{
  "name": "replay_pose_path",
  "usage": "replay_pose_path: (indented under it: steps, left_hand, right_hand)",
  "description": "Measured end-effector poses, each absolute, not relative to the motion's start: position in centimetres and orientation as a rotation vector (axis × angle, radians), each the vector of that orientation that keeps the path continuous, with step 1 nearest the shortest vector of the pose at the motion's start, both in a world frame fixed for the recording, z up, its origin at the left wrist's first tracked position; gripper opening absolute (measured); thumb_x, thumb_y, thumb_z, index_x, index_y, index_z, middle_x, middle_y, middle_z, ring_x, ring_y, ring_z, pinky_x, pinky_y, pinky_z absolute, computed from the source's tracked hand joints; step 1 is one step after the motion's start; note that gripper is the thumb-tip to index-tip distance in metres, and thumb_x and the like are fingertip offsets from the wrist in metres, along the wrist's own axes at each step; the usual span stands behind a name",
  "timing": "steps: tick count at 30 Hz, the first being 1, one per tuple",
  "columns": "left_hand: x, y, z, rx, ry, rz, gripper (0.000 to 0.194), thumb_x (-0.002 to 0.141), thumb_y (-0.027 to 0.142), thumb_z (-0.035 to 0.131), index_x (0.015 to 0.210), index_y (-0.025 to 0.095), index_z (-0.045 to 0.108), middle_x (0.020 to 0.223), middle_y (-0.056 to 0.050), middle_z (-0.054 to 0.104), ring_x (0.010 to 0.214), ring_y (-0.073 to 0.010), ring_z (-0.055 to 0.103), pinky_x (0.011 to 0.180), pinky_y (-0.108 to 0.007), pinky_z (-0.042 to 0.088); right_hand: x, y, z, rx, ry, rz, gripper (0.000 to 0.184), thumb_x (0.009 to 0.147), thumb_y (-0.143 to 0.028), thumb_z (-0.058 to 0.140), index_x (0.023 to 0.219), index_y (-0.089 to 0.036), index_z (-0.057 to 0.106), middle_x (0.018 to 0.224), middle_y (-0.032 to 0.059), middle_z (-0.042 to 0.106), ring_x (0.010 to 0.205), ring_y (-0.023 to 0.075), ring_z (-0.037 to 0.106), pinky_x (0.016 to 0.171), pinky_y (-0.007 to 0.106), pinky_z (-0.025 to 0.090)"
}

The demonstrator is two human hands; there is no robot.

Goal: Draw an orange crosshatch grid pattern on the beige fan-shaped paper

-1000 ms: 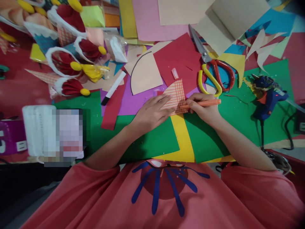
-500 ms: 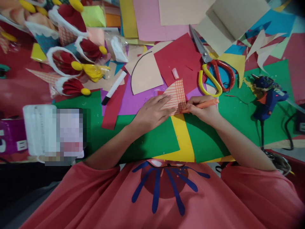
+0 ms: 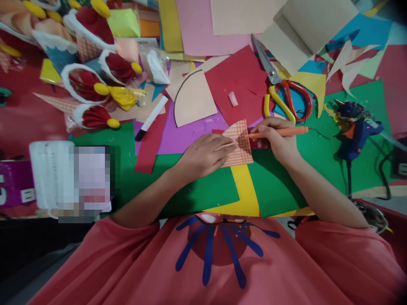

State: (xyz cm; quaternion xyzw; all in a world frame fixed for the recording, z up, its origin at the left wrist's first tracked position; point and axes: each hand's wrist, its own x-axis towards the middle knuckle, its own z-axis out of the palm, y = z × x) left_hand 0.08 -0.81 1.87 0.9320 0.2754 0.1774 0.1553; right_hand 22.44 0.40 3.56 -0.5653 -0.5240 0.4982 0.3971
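My left hand [image 3: 203,156] lies flat with its fingers pressing down a peach paper wedge [image 3: 240,144] covered in an orange grid of lines. My right hand [image 3: 275,137] grips an orange pen [image 3: 280,132], its tip touching the wedge's upper right part. The wedge rests on overlapping purple [image 3: 184,137], green [image 3: 197,186] and yellow [image 3: 246,190] paper sheets.
Scissors with red and yellow handles [image 3: 281,91] lie just beyond my right hand. A blue glue gun [image 3: 356,125] sits at the right with its cord. A black-and-white marker [image 3: 151,117], a peach half-circle [image 3: 192,99], a red sheet [image 3: 240,84] and finished paper crafts [image 3: 95,84] lie at the back left.
The paper wedge has shifted and turned a little toward me. My right hand with the pen has moved up and away, from the wedge's lower edge to its upper right.
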Motion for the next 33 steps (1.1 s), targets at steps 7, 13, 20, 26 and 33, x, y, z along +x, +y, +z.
replay_pose_path:
  steps: [7, 13, 20, 26, 33]
  left_hand:
    - [0.08, -0.81, 1.7, 2.635, 0.831, 0.464, 0.037, 0.093, 0.033, 0.052, 0.124, 0.014, 0.055, 0.131, -0.016, 0.053, 0.12, -0.0283, 0.049, 0.097, -0.045, 0.043]
    - [0.12, -0.97, 1.66, 2.604, 0.759, 0.435, 0.032, 0.092, 0.023, 0.047, 0.121, 0.017, 0.059, 0.131, -0.015, 0.054, 0.122, -0.0268, 0.048, 0.098, -0.046, 0.042]
    - [0.14, -1.1, 1.44, 2.669, 0.71, 0.393, 0.032, 0.095, 0.025, 0.045, 0.124, 0.018, 0.057, 0.133, -0.014, 0.054, 0.12, -0.0264, 0.049, 0.097, -0.044, 0.042]
    - [0.16, -0.93, 1.66, 2.682, 0.729, 0.374, 0.034, 0.094, 0.029, 0.047, 0.123, 0.014, 0.056, 0.13, -0.013, 0.056, 0.118, -0.0253, 0.05, 0.099, -0.041, 0.041]
    - [0.23, -0.85, 1.7, 2.672, 0.713, 0.393, 0.034, 0.092, 0.028, 0.051, 0.121, 0.012, 0.057, 0.125, -0.014, 0.059, 0.116, -0.0257, 0.051, 0.098, -0.04, 0.042]
  right_hand:
    - [22.49, 0.4, 3.55, -1.406, -1.356, 1.252, 0.016, 0.077, -0.025, 0.056, 0.065, -0.018, 0.063, 0.051, -0.0029, 0.057, 0.04, 0.0065, 0.048, 0.039, 0.02, 0.038]
    - [22.36, 0.4, 3.62, -1.413, -1.349, 1.234, 0.015, 0.076, -0.023, 0.057, 0.063, -0.019, 0.063, 0.047, -0.0037, 0.057, 0.039, 0.0067, 0.049, 0.038, 0.019, 0.039]
    - [22.29, 0.23, 3.65, -1.395, -1.338, 1.254, 0.014, 0.078, -0.024, 0.058, 0.067, -0.018, 0.064, 0.049, -0.0036, 0.058, 0.039, 0.0071, 0.051, 0.038, 0.019, 0.041]
    - [22.32, 0.01, 3.36, -1.392, -1.495, 1.196, 0.016, 0.082, -0.029, 0.058, 0.074, -0.018, 0.067, 0.063, 0.0, 0.065, 0.053, 0.0092, 0.057, 0.046, 0.021, 0.044]
    - [22.33, 0.15, 3.1, -1.434, -1.69, 1.122, 0.02, 0.084, -0.033, 0.057, 0.077, -0.018, 0.068, 0.067, 0.0019, 0.066, 0.06, 0.0114, 0.058, 0.049, 0.022, 0.042]
